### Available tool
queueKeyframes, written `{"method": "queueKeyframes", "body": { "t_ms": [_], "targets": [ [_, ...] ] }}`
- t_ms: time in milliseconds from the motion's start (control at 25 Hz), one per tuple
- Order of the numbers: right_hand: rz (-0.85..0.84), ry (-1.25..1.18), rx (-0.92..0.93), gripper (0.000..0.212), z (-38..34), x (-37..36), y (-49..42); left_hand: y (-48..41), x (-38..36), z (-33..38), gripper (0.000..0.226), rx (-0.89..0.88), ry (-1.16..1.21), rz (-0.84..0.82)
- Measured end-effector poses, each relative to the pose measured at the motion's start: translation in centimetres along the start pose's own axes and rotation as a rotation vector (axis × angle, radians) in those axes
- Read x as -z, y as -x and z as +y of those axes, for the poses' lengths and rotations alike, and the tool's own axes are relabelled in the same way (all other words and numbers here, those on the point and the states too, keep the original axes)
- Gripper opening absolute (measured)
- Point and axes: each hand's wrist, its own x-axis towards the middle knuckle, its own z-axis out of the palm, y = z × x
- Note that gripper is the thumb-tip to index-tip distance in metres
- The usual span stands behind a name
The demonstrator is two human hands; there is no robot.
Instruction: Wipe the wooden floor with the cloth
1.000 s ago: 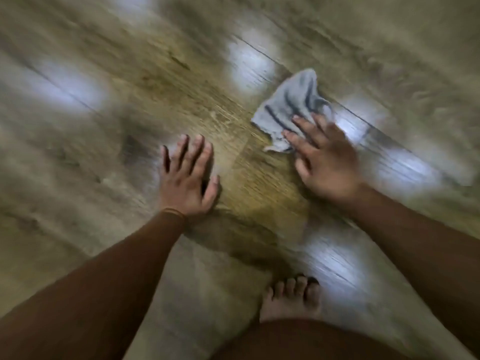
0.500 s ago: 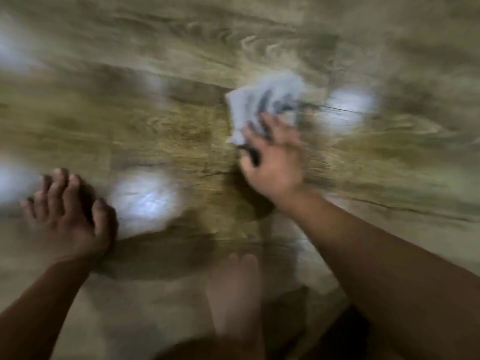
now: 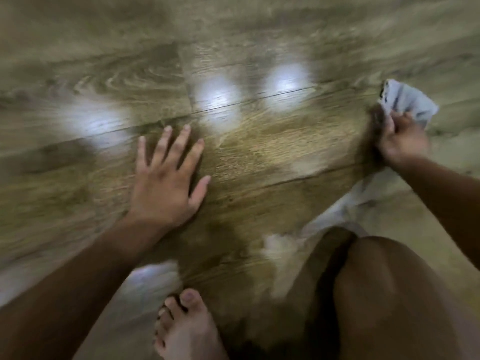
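The head view looks down at a wooden floor (image 3: 259, 157) with brown planks and a visible grain. The picture is blurred by motion, so fine details are not clear. Three bright patches of reflected light (image 3: 218, 96) lie on the boards in the upper middle part.

The left hand (image 3: 166, 183) is placed flat on the floor, palm down. Its fingers (image 3: 179, 144) are spread wide and the thumb points to the right. This hand holds nothing.

The right hand (image 3: 401, 141) is at the right edge of the view, well apart from the left hand. Its fingers are closed around a pale grey cloth (image 3: 405, 102), which is bunched together. Most of the cloth sticks out above the hand, away from the person. The cloth seems to touch the floor, but because of the blur I cannot tell this for sure.

At the bottom of the view a bare foot (image 3: 187, 331) stands on the floor, with the toes pointing up in the picture. To the right of it there is a bent bare knee (image 3: 384, 289). A light patch of the floor (image 3: 283, 253) shows just left of the knee.
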Motion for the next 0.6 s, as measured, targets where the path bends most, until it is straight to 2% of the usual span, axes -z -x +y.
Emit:
{"method": "queueKeyframes", "body": {
  "t_ms": [80,120,160,240,280,320,360,440,600],
  "targets": [
    [0.048,-0.004,-0.032,0.073,-3.8,-1.2,2.7,-3.5,-0.6,0.4,0.066,-0.038,0.025,0.0],
    [0.065,0.011,0.059,0.07,-5.8,-2.9,5.6,-4.7,-1.0,0.2,0.064,-0.035,0.048,0.007],
    [0.045,0.02,0.21,0.066,-8.1,-4.5,9.7,-5.6,-1.3,-0.1,0.061,-0.021,0.08,0.027],
    [-0.138,0.039,0.624,0.054,-11.3,-6.7,17.9,-6.6,-2.2,-0.5,0.054,0.014,0.133,0.086],
    [-0.238,0.028,0.772,0.05,-11.9,-6.8,20.5,-6.5,-2.6,-0.9,0.052,0.027,0.141,0.094],
    [-0.299,0.042,0.863,0.05,-11.7,-6.4,21.0,-6.3,-3.0,-1.3,0.051,0.033,0.142,0.082],
    [-0.292,0.028,0.875,0.051,-10.5,-5.4,19.6,-6.3,-3.4,-1.5,0.052,0.033,0.145,0.068],
    [-0.255,0.104,0.62,0.059,-5.0,-3.3,14.4,-6.3,-4.2,-2.2,0.054,0.02,0.178,0.052],
    [-0.179,0.183,-0.117,0.08,12.4,2.2,-0.4,-6.2,-5.6,-3.2,0.057,0.026,0.289,0.016]
  ]
}}
